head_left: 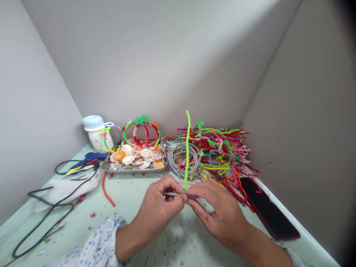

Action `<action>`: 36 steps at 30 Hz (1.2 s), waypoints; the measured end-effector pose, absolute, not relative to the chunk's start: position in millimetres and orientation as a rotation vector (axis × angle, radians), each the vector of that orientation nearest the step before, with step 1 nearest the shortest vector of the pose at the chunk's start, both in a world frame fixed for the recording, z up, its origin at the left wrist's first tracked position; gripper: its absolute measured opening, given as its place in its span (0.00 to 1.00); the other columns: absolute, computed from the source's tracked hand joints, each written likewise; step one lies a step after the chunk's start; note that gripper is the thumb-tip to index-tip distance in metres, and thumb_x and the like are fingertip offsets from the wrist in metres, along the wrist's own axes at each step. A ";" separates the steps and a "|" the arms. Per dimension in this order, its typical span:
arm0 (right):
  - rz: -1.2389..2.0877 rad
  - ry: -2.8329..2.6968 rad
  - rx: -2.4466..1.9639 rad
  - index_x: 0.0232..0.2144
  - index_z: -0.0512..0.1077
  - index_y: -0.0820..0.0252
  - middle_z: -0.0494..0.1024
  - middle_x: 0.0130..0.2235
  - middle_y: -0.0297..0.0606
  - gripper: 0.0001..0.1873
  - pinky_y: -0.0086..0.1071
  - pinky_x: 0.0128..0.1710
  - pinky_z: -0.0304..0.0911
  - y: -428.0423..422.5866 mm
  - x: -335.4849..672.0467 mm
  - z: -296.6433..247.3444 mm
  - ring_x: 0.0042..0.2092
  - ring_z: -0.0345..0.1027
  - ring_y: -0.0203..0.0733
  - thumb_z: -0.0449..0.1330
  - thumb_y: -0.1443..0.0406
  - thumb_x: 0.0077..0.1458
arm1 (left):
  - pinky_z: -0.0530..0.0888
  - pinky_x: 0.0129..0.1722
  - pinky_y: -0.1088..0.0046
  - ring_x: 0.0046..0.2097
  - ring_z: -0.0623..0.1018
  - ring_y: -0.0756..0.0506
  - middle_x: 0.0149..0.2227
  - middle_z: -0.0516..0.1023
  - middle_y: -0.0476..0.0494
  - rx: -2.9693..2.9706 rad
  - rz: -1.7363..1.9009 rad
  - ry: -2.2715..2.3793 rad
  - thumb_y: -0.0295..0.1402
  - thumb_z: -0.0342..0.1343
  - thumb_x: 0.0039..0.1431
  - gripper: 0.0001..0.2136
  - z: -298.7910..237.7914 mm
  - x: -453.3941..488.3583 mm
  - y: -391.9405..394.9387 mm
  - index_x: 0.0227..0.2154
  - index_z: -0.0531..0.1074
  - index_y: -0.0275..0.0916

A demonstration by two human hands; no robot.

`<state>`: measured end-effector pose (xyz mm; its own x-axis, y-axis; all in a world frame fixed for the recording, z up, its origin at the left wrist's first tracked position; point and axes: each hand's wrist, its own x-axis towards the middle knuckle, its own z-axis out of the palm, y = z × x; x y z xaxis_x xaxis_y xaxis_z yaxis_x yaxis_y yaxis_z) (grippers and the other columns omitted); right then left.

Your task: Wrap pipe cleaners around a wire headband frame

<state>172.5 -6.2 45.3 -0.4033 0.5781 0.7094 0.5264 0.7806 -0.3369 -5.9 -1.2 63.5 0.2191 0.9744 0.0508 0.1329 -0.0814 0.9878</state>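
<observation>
My left hand (pixel 160 204) and my right hand (pixel 218 213) meet over the table, fingertips pinched together. Between them they grip the lower end of a lime green pipe cleaner (pixel 187 148), which stands upright from the pinch. A thin pale wire (pixel 171 194) also runs through my left fingers. Right behind my hands lie a grey wire coil (pixel 180 157) and a heap of coloured pipe cleaners (pixel 222 152).
A metal tray (pixel 107 167) of seashells stands at the back, with pipe cleaner rings (pixel 144 129) propped behind it and a white jar (pixel 96 135) at the left. A blue glue gun (pixel 86 160) and its black cable (pixel 47 211) lie left. A dark phone (pixel 268 211) lies right. An orange pipe cleaner (pixel 107 191) is loose.
</observation>
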 end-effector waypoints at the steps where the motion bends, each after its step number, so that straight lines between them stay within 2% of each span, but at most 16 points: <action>1: 0.079 -2.090 -0.814 0.40 0.70 0.55 0.79 0.37 0.36 0.07 0.37 0.40 0.67 -5.8 172.9 45.4 0.39 0.73 0.41 0.60 0.69 0.59 | 0.66 0.27 0.75 0.27 0.67 0.51 0.23 0.69 0.51 1.458 1.020 1.118 0.32 0.58 0.46 0.05 63.4 -5.8 -1.1 0.23 0.68 0.37; 7: 0.066 -2.077 -0.797 0.39 0.71 0.55 0.80 0.36 0.36 0.06 0.37 0.39 0.67 -2.5 175.1 46.4 0.38 0.74 0.41 0.59 0.70 0.60 | 0.67 0.30 0.74 0.30 0.69 0.49 0.26 0.71 0.50 1.546 1.004 1.064 0.35 0.56 0.52 0.06 64.2 -8.0 -0.1 0.27 0.70 0.38; 13: 0.169 -2.042 -0.868 0.36 0.72 0.55 0.80 0.34 0.35 0.06 0.36 0.37 0.68 -1.8 175.7 50.2 0.36 0.74 0.41 0.60 0.71 0.57 | 0.69 0.34 0.72 0.33 0.71 0.48 0.30 0.74 0.48 1.710 0.987 1.030 0.33 0.55 0.56 0.05 65.7 -12.9 1.8 0.31 0.73 0.37; 22: 0.111 -2.097 -0.802 0.36 0.71 0.56 0.80 0.34 0.36 0.07 0.35 0.38 0.67 0.4 178.8 47.2 0.37 0.73 0.40 0.58 0.72 0.59 | 0.69 0.34 0.72 0.32 0.72 0.49 0.30 0.75 0.48 1.670 0.911 1.080 0.32 0.56 0.55 0.05 69.0 -12.7 5.9 0.33 0.73 0.36; 26: 0.095 -2.122 -0.785 0.35 0.71 0.57 0.80 0.34 0.36 0.07 0.35 0.38 0.66 -0.6 179.5 47.7 0.37 0.73 0.40 0.58 0.73 0.59 | 0.69 0.35 0.72 0.32 0.72 0.48 0.30 0.75 0.47 1.678 0.893 1.052 0.32 0.56 0.55 0.05 69.0 -13.0 6.0 0.31 0.75 0.36; 36: 0.096 -2.051 -0.833 0.36 0.74 0.57 0.80 0.33 0.34 0.03 0.33 0.37 0.67 0.8 177.3 49.6 0.35 0.74 0.40 0.61 0.67 0.58 | 0.66 0.32 0.74 0.32 0.70 0.49 0.29 0.70 0.49 1.795 0.984 1.090 0.29 0.56 0.57 0.05 66.2 -11.6 1.7 0.31 0.77 0.39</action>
<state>177.3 0.8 49.6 -0.3749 0.5918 0.7136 0.5224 0.7707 -0.3647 -11.6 1.7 66.2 0.3258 0.9224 0.2074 0.3002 -0.3090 0.9025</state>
